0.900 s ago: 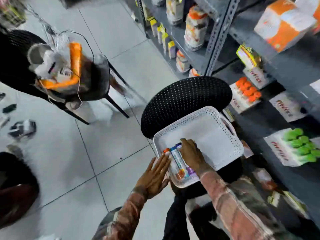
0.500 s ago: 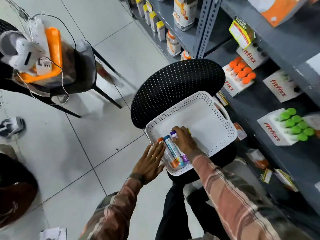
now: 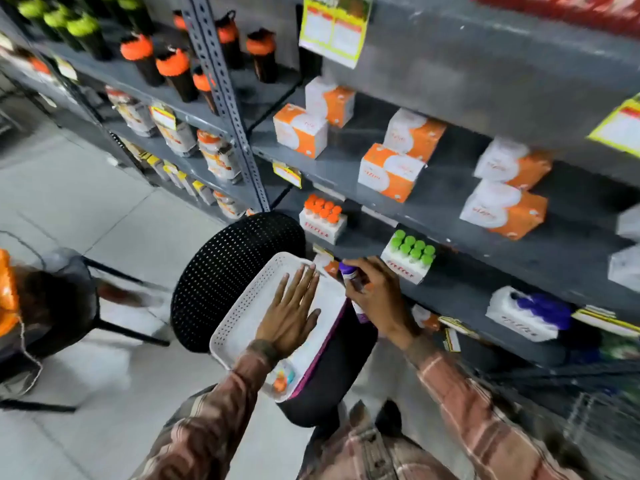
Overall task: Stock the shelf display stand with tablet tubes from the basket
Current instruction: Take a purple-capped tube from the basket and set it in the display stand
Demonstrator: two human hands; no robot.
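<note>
Right hand [image 3: 377,299] covering most of purple-capped tube [image 3: 349,273]; left hand [image 3: 291,313] hiding basket [image 3: 235,320] floor; display stand [image 3: 526,317] print blurring, unreadable; chair [image 3: 45,306] cut off at left edge.

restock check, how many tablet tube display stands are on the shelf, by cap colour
orange-cap stand: 1
green-cap stand: 1
purple-cap stand: 1
total: 3
purple-cap tube in the right hand not counted
</note>
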